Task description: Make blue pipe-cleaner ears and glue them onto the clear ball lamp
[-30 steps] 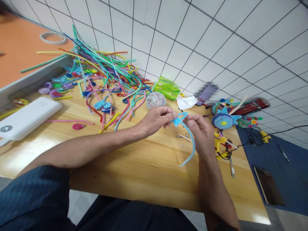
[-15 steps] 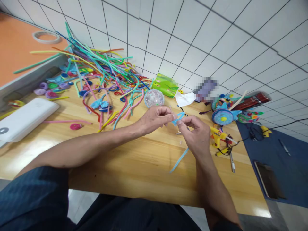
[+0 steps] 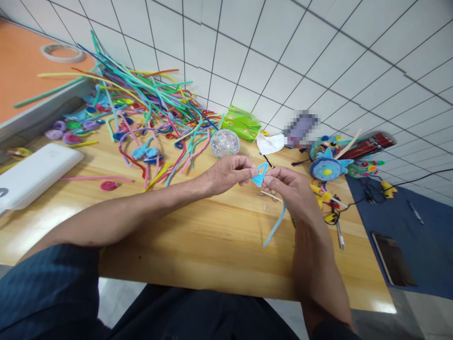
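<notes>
Between my two hands is a light blue pipe cleaner (image 3: 260, 178), bent into a small triangular shape with a loop at its top. My left hand (image 3: 235, 174) pinches its left side between thumb and fingertips. On the other side, my right hand (image 3: 288, 186) grips it with thumb and index finger. Its loose tail (image 3: 275, 229) hangs from under my right hand towards the table. A clear plastic container (image 3: 225, 143) with small shiny pieces stands just beyond my left hand.
Many coloured pipe cleaners (image 3: 141, 94) are heaped at the back left. A white power bank (image 3: 44, 174) lies at left. To the right are a blue fish-like craft (image 3: 326, 167), a yellow glue gun (image 3: 320, 196) with a cable, and a dark phone (image 3: 391, 259).
My right hand has shifted slightly right and turned, and the pipe cleaner's tail has swung right. The bent blue shape now shows more fully between my fingers. My left hand keeps its pinch.
</notes>
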{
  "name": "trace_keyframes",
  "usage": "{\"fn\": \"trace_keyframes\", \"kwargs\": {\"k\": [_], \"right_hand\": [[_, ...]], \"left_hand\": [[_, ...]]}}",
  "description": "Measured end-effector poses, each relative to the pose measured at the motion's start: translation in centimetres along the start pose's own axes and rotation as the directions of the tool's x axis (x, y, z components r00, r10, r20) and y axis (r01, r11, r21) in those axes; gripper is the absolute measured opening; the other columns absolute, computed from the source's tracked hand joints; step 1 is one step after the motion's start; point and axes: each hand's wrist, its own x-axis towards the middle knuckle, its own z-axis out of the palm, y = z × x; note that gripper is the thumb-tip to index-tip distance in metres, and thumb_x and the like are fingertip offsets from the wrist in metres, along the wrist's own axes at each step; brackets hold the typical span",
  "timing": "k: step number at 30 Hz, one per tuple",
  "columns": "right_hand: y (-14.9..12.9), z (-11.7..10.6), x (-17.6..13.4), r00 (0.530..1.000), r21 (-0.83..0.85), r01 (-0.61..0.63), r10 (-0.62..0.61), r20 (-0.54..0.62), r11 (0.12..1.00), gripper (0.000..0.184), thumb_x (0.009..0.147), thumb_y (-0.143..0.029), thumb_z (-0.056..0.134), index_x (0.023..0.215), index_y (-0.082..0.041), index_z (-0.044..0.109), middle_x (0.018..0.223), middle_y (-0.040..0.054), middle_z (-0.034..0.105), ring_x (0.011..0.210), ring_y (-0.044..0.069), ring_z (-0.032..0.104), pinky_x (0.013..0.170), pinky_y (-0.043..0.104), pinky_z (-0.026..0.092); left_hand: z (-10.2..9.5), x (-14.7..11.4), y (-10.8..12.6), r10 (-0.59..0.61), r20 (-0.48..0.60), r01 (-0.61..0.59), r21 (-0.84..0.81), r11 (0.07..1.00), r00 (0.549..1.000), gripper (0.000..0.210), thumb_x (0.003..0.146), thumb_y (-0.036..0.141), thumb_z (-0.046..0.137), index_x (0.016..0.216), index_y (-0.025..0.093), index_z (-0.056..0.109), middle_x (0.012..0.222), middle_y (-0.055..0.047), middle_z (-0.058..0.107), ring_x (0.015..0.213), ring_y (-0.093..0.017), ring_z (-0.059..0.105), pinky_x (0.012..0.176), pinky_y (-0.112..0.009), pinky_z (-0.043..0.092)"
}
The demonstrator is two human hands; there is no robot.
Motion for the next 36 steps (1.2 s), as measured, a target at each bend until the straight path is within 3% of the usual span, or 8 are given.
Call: {"fn": "trace_keyframes", "kwargs": {"k": [5,10,14,19,24,28,32,36], "right_hand": [[0.3,0.8,0.0,0.996,-0.013,0.038,-0.038,-0.076,0.999,0.023,0.078,-0.041,0.082,0.074,-0.022,0.069,0.065,-0.0016,0.067,0.062,0.014,0.055,0.059,0.028,0.043],[0.7,1.3,0.0,0.976,-0.07,0.06,-0.073,-0.203,0.996,0.019,0.078,-0.037,0.077,0.069,-0.023,0.066,0.06,-0.0035,0.06,0.057,0.013,0.048,0.054,0.028,0.036],[0.6,1.7,-0.2,0.975,-0.113,0.075,-0.097,-0.201,0.991,0.018,0.08,-0.037,0.074,0.071,-0.023,0.066,0.062,-0.0038,0.059,0.059,0.013,0.048,0.056,0.029,0.037],[0.6,2.1,-0.2,0.981,-0.125,0.104,-0.122,-0.148,0.987,0.021,0.083,-0.04,0.071,0.073,-0.024,0.062,0.069,-0.0034,0.059,0.067,0.014,0.051,0.063,0.029,0.041],[1.1,1.6,0.0,0.98,-0.048,0.088,-0.095,-0.178,0.995,0.022,0.082,-0.04,0.075,0.073,-0.024,0.063,0.067,-0.0029,0.063,0.065,0.015,0.054,0.063,0.03,0.042],[1.2,1.2,0.3,0.98,0.006,0.069,-0.067,-0.188,0.998,0.022,0.079,-0.039,0.077,0.069,-0.024,0.063,0.062,-0.0031,0.062,0.061,0.014,0.052,0.059,0.029,0.04],[1.2,1.1,0.7,0.987,0.02,0.055,-0.051,-0.151,0.998,0.024,0.078,-0.04,0.077,0.067,-0.024,0.063,0.063,-0.0023,0.064,0.062,0.015,0.052,0.06,0.029,0.041],[1.3,1.3,0.7,0.983,0.026,0.097,-0.091,-0.161,0.995,0.024,0.081,-0.041,0.077,0.071,-0.024,0.063,0.067,-0.0026,0.064,0.064,0.015,0.053,0.061,0.03,0.042]], "left_hand": [[0.0,0.3,-0.7,0.069,-0.015,-0.069,-0.009,0.998,0.998,0.018,0.092,0.031,0.072,0.081,0.016,0.069,0.066,0.002,0.061,0.06,-0.009,0.053,0.056,-0.02,0.041],[-0.1,0.2,-0.4,0.035,0.015,-0.034,-0.069,0.997,0.999,0.027,0.09,0.041,0.073,0.082,0.016,0.069,0.069,0.001,0.063,0.065,-0.01,0.056,0.059,-0.022,0.042],[0.0,0.2,-0.7,0.006,0.012,-0.005,-0.092,0.996,1.0,0.029,0.082,0.042,0.082,0.083,0.017,0.068,0.068,0.003,0.06,0.061,-0.009,0.05,0.057,-0.023,0.038],[0.3,0.4,-1.4,0.035,-0.026,-0.037,-0.084,0.996,0.999,0.022,0.083,0.035,0.078,0.08,0.016,0.066,0.068,0.004,0.057,0.062,-0.008,0.047,0.058,-0.023,0.035],[0.0,0.7,-1.6,0.06,0.049,-0.053,-0.146,0.988,0.997,0.029,0.085,0.043,0.081,0.085,0.015,0.071,0.07,0.002,0.061,0.065,-0.01,0.052,0.062,-0.023,0.042],[-0.2,0.9,-1.9,0.061,0.047,-0.05,-0.2,0.979,0.997,0.04,0.092,0.052,0.076,0.077,0.016,0.068,0.074,-0.002,0.066,0.068,-0.011,0.058,0.067,-0.025,0.049],[-0.2,1.1,-2.4,0.041,0.052,-0.028,-0.227,0.973,0.998,0.038,0.091,0.053,0.075,0.088,0.015,0.073,0.077,-0.002,0.068,0.071,-0.012,0.06,0.067,-0.025,0.048],[0.1,0.9,-2.5,0.049,0.085,-0.026,-0.25,0.968,0.995,0.036,0.081,0.046,0.084,0.099,0.016,0.076,0.082,0.0,0.068,0.068,-0.009,0.056,0.064,-0.024,0.045]]}}
